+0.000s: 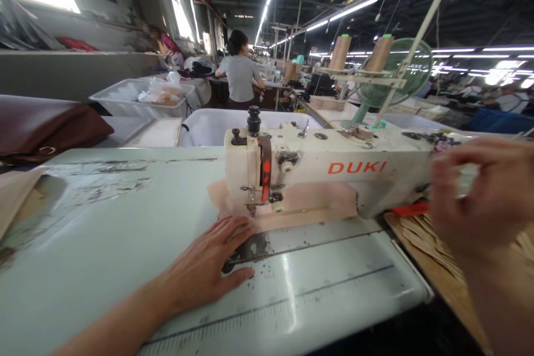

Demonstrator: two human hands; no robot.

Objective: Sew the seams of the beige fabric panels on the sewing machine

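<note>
A cream sewing machine (334,169) marked DUKI stands on a pale green table (104,233). A tan flat piece (321,203) lies under its arm and needle. My left hand (212,267) lies flat and open on the table, fingertips touching the near edge of the tan piece by the needle plate. My right hand (484,194) is raised at the machine's right end, blurred, fingers curled around the handwheel area; what they grip is hidden.
A stack of tan cut pieces (429,236) lies on the wooden side table at right. A brown bag (41,128) rests at far left. White bins (142,97), a green fan (400,75) and thread cones (340,53) stand behind. A person in grey (240,72) works further back.
</note>
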